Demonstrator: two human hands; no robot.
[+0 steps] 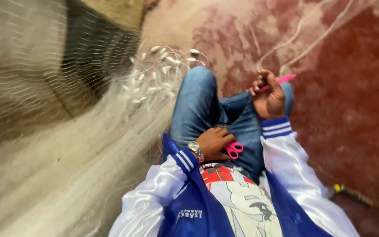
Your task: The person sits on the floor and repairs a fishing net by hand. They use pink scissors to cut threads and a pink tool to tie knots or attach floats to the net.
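Sitting on the red-stained floor (pixel 352 109), person in jeans and a blue-and-white jacket, head view only. Left hand (pixel 213 142) rested on the lap, fingers curled down over pink-handled scissors (pixel 233 149); blades hidden under the palm, so couldn't tell if they were open. Watch (pixel 194 148) on that wrist. Right hand (pixel 270 94) was raised over the right knee, closed on a pink netting needle (pixel 284 80) and pinching white twine (pixel 303 39) that ran off up across the floor. Hands well apart. Pale fishing net (pixel 53 145) heaped at the person's left, partly blurred, with a cluster of small white floats (pixel 159 74) near the left knee. Yellow-tipped cord (pixel 352 193) lay on the floor at right.

Risks, as I judged them: scissor blades pressed against the thigh could nick the jeans; slack twine might snag on the floats or tangle into the mesh; needle could slip from that pinch.
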